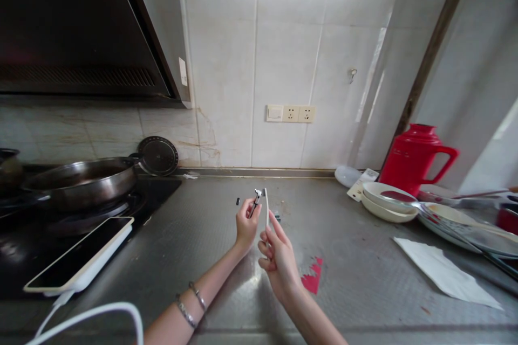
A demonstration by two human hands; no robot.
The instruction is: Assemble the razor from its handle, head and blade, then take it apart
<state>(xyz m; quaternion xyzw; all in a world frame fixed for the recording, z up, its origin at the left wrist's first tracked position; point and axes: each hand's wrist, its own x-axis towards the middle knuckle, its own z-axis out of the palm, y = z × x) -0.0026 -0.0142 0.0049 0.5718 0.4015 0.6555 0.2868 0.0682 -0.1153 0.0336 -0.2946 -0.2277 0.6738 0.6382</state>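
Left hand (246, 232) pinches a small black-and-silver tool (258, 195), silver head up; right hand (280, 261) grips a white brush (266, 211) upright, its dark bristles just beside that head, whether touching I cannot tell; both things are above the middle of the tabletop (202, 226); a small black piece (238, 201) lies beside the left hand; a red scrap (313, 277) lies nearer the front edge.

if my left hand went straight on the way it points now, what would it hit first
Probably the white brush in the right hand, just past the left hand, though depth is hard to judge here.
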